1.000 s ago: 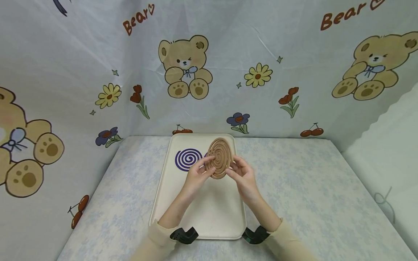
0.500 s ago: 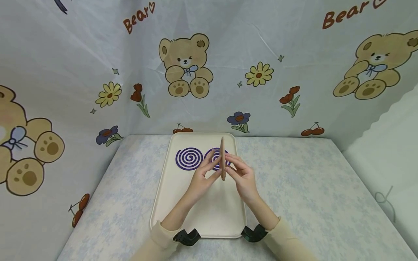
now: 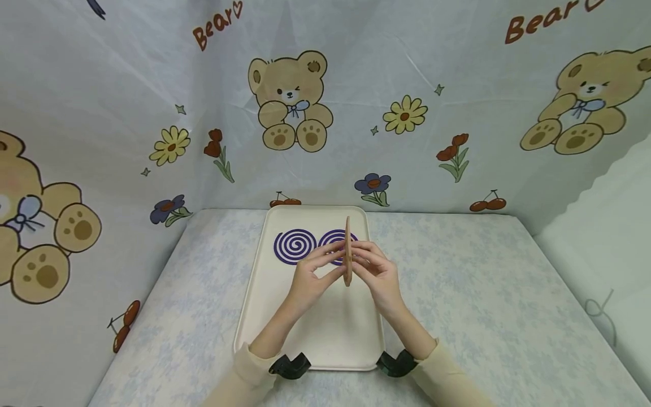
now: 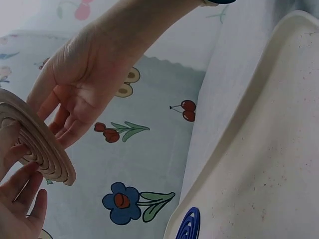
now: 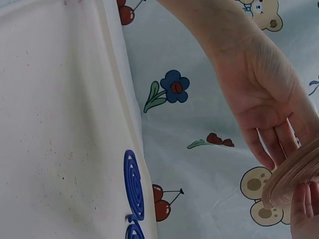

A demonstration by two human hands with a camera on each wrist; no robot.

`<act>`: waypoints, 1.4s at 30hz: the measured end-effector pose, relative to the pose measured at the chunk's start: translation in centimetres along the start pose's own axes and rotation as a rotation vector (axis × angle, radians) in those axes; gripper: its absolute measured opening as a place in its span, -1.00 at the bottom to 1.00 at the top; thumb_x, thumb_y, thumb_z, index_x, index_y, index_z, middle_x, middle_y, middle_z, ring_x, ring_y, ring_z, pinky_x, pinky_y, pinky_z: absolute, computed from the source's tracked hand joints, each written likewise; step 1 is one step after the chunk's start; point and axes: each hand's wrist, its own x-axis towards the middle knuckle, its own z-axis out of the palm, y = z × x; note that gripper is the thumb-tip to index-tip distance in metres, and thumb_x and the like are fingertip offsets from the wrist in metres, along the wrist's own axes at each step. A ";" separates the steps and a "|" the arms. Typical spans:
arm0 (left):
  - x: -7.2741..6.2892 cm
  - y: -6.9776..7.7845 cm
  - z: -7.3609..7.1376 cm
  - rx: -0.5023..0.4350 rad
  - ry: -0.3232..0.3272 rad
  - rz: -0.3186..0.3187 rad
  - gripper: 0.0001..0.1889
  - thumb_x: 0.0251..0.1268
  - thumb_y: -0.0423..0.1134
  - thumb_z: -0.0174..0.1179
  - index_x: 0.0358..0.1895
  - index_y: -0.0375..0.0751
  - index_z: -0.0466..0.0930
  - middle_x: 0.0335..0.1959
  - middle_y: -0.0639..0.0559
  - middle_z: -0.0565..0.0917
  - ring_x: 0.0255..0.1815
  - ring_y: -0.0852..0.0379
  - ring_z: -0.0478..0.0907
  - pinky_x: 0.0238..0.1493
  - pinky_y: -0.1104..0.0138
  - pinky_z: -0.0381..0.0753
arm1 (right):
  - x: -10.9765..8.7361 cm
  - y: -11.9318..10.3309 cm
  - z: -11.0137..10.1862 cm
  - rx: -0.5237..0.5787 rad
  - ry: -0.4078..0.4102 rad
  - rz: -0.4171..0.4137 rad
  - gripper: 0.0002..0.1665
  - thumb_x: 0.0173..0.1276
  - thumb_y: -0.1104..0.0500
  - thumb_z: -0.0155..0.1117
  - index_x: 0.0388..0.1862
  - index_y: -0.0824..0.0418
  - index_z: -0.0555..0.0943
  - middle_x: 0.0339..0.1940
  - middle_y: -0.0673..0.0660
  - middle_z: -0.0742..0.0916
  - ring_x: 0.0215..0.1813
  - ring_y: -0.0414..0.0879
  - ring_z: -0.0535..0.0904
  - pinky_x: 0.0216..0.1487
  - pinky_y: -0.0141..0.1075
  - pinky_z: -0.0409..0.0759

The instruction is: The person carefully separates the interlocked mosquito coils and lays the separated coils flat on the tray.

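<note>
Between my two hands a brown spiral mosquito coil [image 3: 348, 229] stands upright, edge-on in the head view, over the tray. My left hand [image 3: 311, 278] holds it from the left, thumb and fingertips against its face. On the opposite side my right hand [image 3: 380, 278] holds it likewise. The left wrist view shows the coil's rings [image 4: 47, 144] closely nested, with fingertips on its face. In the right wrist view the coil [image 5: 286, 181] appears at the lower right. Two blue-purple spiral coils [image 3: 295, 246] lie side by side on the tray; fingers and the brown coil partly cover the right one.
The cream tray [image 3: 325, 339] has a low raised rim and lies on a pale blue patterned tabletop [image 3: 458, 294]. Behind it hangs a cloth [image 3: 346, 73] printed with bears and flowers. A thin cord [image 3: 600, 311] shows at the far right.
The brown coil has turned from showing its broad face to edge-on, then dropped very slightly. My left fingers have moved in against its face. The blue-purple coils have stayed put.
</note>
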 end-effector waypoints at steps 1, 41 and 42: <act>0.0 -0.1 0.0 0.002 0.000 0.011 -0.65 0.16 -0.28 0.31 0.05 -0.22 0.64 0.23 0.02 0.57 0.35 0.05 0.41 0.38 0.14 0.38 | 0.0 0.0 -0.1 -0.006 -0.001 0.007 -0.69 0.30 0.41 0.19 0.03 0.36 0.62 0.10 -0.02 0.60 0.19 -0.18 0.52 0.19 -0.36 0.57; -0.2 0.9 -0.7 -0.009 -0.120 0.100 -0.29 0.32 0.27 -0.01 0.11 -0.37 0.56 0.03 -0.18 0.48 0.13 0.02 0.41 0.21 0.18 0.45 | 0.5 -0.4 -0.5 -0.105 -0.063 -0.122 -0.70 0.24 0.45 0.23 -0.02 0.46 0.61 0.04 -0.01 0.52 0.15 -0.21 0.46 0.14 -0.37 0.60; -0.3 1.1 -0.6 -0.045 -0.125 0.066 -0.31 0.35 0.25 -0.03 0.12 -0.39 0.55 0.03 -0.20 0.48 0.12 0.02 0.40 0.21 0.17 0.45 | 0.5 -0.3 -0.5 -0.119 -0.058 -0.129 -0.70 0.22 0.46 0.25 -0.04 0.50 0.60 0.03 -0.02 0.52 0.14 -0.22 0.47 0.14 -0.38 0.59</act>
